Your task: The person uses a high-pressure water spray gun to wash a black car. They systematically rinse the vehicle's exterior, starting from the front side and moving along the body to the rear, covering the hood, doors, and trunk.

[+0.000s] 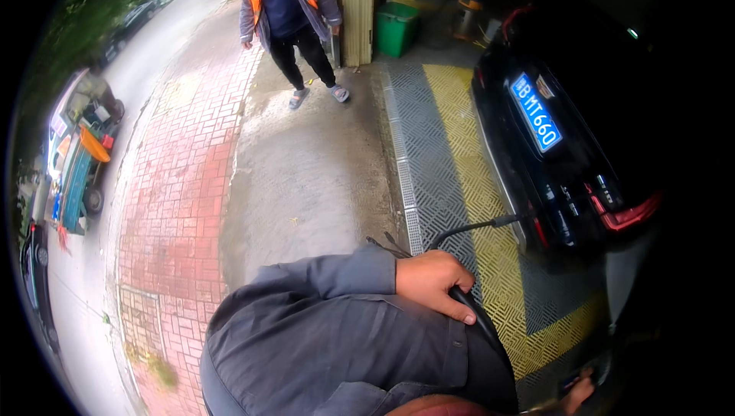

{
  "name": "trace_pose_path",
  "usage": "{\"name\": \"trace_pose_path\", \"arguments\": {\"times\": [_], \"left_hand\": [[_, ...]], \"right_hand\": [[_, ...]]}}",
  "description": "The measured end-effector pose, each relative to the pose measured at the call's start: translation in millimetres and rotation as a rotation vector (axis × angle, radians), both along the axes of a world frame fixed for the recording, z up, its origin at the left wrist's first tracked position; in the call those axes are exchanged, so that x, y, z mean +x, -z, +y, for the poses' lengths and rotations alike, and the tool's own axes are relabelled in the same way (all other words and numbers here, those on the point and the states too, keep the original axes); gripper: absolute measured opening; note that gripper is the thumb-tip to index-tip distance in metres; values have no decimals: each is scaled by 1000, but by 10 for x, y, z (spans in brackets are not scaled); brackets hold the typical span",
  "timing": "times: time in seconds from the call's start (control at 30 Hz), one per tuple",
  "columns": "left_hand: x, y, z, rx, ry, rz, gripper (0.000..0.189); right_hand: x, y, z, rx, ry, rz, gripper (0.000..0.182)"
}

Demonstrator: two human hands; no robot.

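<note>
My left hand, coming out of a dark grey sleeve, is closed around a thick black hose that runs down along my shirt. Beyond the hand, a black hose curves toward the rear bumper of a black car. At the lower right my right hand grips what looks like a spray gun, partly lost in shadow. From its thin wand a pale fan of spray spreads toward the car's rear corner. The trigger is too dark to make out.
A person in an orange vest and sandals stands ahead, beside a beige pillar. A green bin is behind it. Grey and yellow floor grating borders the concrete. Left are red paving and a loaded teal cart.
</note>
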State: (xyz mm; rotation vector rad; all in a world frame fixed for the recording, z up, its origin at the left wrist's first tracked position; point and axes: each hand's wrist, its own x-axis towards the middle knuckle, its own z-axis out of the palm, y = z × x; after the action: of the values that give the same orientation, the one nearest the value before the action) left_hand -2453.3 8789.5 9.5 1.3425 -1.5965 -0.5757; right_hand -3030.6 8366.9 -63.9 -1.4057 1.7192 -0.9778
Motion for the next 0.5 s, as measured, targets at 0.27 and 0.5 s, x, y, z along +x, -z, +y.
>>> {"name": "trace_pose_path", "arguments": {"times": [0.27, 0.5], "left_hand": [[180, 78, -68, 23, 20, 97, 48], [84, 30, 8, 28, 16, 142, 45]], "right_hand": [[960, 1015, 969, 407, -67, -109, 38], [1165, 933, 750, 361, -112, -89, 33]]}}
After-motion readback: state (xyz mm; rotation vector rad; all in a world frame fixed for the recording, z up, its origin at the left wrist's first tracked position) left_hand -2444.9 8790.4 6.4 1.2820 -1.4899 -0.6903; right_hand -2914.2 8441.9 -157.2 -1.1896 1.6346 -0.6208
